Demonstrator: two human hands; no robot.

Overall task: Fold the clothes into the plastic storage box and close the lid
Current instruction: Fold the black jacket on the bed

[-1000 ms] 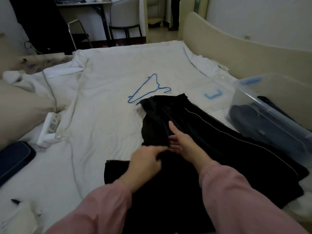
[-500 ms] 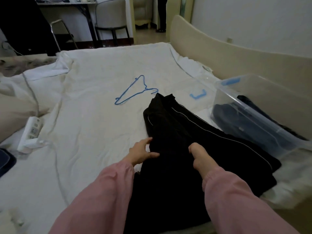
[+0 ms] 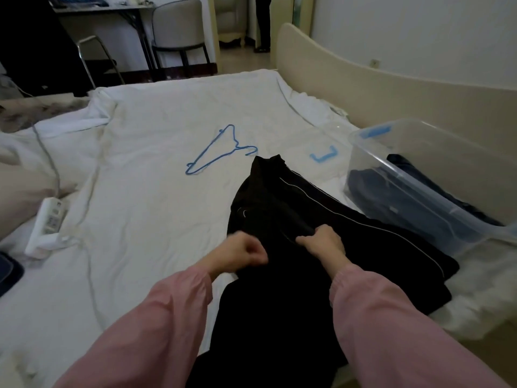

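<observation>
On bed (image 3: 156, 225), black garment (image 3: 302, 197) gripped by left hand (image 3: 243, 254), right hand (image 3: 321, 243).

One garment (image 3: 321, 200), one hanger (image 3: 215, 155), one box (image 3: 372, 158).

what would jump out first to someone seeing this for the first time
First, the black garment with thin white piping, spread on the white bed in the near middle. The right hand pinches a fold of it and the left hand is curled at its left edge. Next come the blue hanger on the sheet beyond, and the clear storage box at the right, open, with dark clothes inside.
</observation>
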